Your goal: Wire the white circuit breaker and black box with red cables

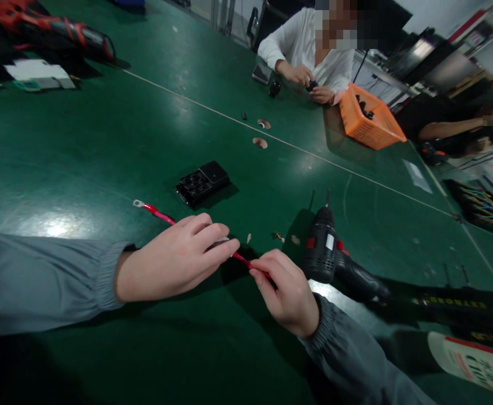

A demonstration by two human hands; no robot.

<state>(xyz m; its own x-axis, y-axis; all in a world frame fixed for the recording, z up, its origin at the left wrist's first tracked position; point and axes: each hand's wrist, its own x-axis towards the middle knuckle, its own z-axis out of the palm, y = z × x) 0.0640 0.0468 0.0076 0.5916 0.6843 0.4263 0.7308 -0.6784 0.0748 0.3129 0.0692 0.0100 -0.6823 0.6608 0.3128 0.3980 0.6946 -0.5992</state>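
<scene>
A thin red cable (162,216) with a silver ring lug (138,203) at its left end runs through both of my hands. My left hand (183,256) is closed over its middle, and a small whitish bit shows between the fingers. Farther right, my right hand (286,289) pinches the cable between thumb and fingers; its other end is hidden there. Just beyond my left hand lies a black plastic housing (202,183) with open compartments. To the right of my right hand, a black cordless drill (325,247) lies on its side, bit pointing away.
Small metal pieces (278,236) lie ahead of my right hand. Two holes (260,143) pierce the green table (103,140). Across it, a person in white (309,50) handles a black part beside an orange basket (371,121). A bottle (461,360) lies at right; red-and-black tools (61,34) at far left.
</scene>
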